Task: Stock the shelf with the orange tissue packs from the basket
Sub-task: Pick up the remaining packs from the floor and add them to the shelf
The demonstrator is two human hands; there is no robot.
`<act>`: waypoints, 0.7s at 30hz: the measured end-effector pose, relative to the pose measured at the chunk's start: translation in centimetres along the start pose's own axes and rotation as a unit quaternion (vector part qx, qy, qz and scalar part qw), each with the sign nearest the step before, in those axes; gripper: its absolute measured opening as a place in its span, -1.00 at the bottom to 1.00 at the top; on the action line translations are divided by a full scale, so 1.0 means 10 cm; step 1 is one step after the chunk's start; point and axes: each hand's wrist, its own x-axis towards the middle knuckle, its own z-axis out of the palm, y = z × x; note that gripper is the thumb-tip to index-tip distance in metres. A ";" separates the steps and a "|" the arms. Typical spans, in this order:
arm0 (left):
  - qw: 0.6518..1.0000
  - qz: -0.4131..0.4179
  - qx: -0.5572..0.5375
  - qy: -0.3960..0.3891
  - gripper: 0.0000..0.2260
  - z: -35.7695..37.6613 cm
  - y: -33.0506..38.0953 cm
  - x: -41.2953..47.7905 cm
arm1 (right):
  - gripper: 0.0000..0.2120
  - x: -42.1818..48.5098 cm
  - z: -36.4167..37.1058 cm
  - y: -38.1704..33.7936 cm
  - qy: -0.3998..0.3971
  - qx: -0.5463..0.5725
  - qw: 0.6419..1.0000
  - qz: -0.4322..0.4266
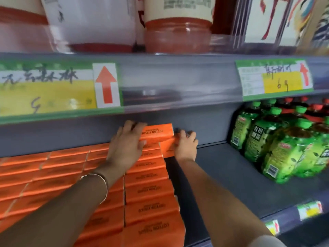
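Several orange tissue packs (147, 175) lie in rows across the grey shelf (231, 168), filling its left and middle. At the back one orange pack (158, 131) sits raised on top of the row, against the shelf's rear wall. My left hand (127, 141) lies over its left end, fingers spread on it. My right hand (186, 145) grips the right end of another orange pack (168, 148) just below, fingers curled over its far side. The basket is out of view.
Green tea bottles (277, 145) in shrink-wrapped bundles stand at the shelf's right, with red-capped ones behind. A bare strip of shelf lies between them and the packs. The upper shelf's price rail (169, 86) hangs low just above my hands, with jars on top.
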 end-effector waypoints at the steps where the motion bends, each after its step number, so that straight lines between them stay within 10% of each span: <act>1: 1.000 -0.002 -0.003 -0.001 -0.54 0.01 0.00 0.00 | -0.55 -0.02 0.00 0.00 0.001 0.038 0.999 0.019; 13: 0.999 -0.016 -0.022 -0.020 -0.55 0.02 0.02 -0.01 | -0.49 -0.12 -0.23 0.06 -0.067 0.114 0.991 -0.004; 21: 0.999 -0.026 -0.033 -0.014 -0.55 0.00 0.23 -0.07 | -0.32 -0.47 -0.70 -0.09 -0.064 0.146 0.964 -0.211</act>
